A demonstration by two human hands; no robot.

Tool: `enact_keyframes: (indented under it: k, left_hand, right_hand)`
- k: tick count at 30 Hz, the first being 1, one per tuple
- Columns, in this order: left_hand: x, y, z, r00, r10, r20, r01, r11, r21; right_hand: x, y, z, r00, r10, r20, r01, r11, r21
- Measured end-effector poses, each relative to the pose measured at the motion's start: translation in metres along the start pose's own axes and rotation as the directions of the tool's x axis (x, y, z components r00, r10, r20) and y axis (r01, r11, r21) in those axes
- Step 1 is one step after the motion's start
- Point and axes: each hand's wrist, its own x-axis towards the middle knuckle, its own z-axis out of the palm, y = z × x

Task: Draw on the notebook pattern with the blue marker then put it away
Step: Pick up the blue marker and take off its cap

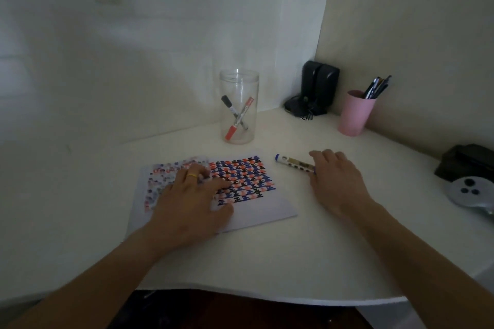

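Observation:
The open notebook (264, 208) lies flat on the white desk, its pages covered with a red, blue and black pattern. My left hand (192, 195) rests palm down on it, fingers spread, a gold ring on one finger. The blue marker (294, 163), capped, lies on the desk just right of the notebook. My right hand (334, 176) lies over the marker's near end, fingers loosely spread and touching the desk; I cannot tell whether it grips the marker. A clear plastic jar (239, 107) behind the notebook holds a red and a black marker crossed.
A pink cup (355, 115) with several pens stands at the back right beside black speakers (318, 88). A black object (467, 163) and a grey controller (470, 192) sit at the far right. The desk's curved front edge (267, 298) runs below my forearms.

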Motion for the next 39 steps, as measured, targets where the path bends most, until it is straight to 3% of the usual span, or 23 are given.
enact_keyframes:
  k: [4,6,8,10,12,14,16,18,21,24,27,30,33,39]
  left_hand:
    - [0.017,-0.002,-0.014,0.988,0.027,0.150,-0.043,0.994,0.102]
    - [0.028,-0.003,-0.020,0.986,0.049,0.158,-0.067,0.992,0.110]
    - [0.044,-0.005,-0.022,0.988,0.084,0.130,-0.095,0.993,0.077]
    - [0.066,-0.006,-0.021,0.985,0.134,0.109,-0.139,0.989,0.043]
    - [0.086,-0.006,-0.018,0.983,0.139,0.120,-0.139,0.990,-0.006]
    - [0.103,-0.006,-0.014,0.984,0.130,0.123,-0.124,0.991,-0.054]
    - [0.110,-0.005,-0.007,0.985,0.146,0.093,-0.139,0.987,-0.078]
    - [0.108,-0.008,0.002,0.985,0.175,0.006,-0.174,0.981,-0.080]
    - [0.098,-0.010,0.010,0.955,0.249,-0.163,-0.256,0.966,-0.024]
    - [0.093,-0.006,0.006,0.904,0.355,-0.240,-0.373,0.927,-0.035]
    - [0.091,-0.001,0.003,0.819,0.492,-0.296,-0.514,0.858,0.003]
    - [0.090,0.001,0.006,0.785,0.533,-0.316,-0.560,0.829,0.007]
    - [0.091,0.002,0.010,0.797,0.527,-0.296,-0.559,0.829,-0.030]
    - [0.086,0.012,0.003,0.863,0.471,-0.183,-0.504,0.775,-0.381]
  right_hand:
    - [0.019,0.000,-0.007,0.998,-0.031,0.045,0.032,0.999,-0.033]
    - [0.030,-0.004,-0.015,1.000,-0.006,-0.019,0.008,0.991,0.136]
    - [0.039,-0.015,-0.022,0.998,0.037,-0.042,-0.016,0.905,0.425]
    - [0.043,-0.031,-0.027,0.994,0.061,0.092,-0.109,0.673,0.732]
    - [0.044,-0.045,-0.028,0.963,0.005,0.269,-0.254,0.344,0.904]
    - [0.042,-0.052,-0.022,0.934,-0.049,0.354,-0.348,0.102,0.932]
    - [0.039,-0.055,-0.012,0.914,-0.064,0.400,-0.401,-0.011,0.916]
    - [0.037,-0.055,-0.002,0.905,-0.056,0.421,-0.424,-0.048,0.905]
    - [0.033,-0.056,0.004,0.931,-0.011,0.365,-0.365,-0.017,0.931]
    - [0.031,-0.060,0.004,0.958,-0.020,0.288,-0.288,-0.002,0.958]
    - [0.027,-0.066,0.004,0.965,-0.075,0.251,-0.257,-0.078,0.963]
    - [0.025,-0.068,0.006,0.973,-0.099,0.208,-0.219,-0.125,0.968]
    - [0.023,-0.070,0.008,0.982,-0.073,0.173,-0.181,-0.122,0.976]
    - [0.022,-0.073,0.003,0.997,-0.008,0.083,-0.083,-0.145,0.986]
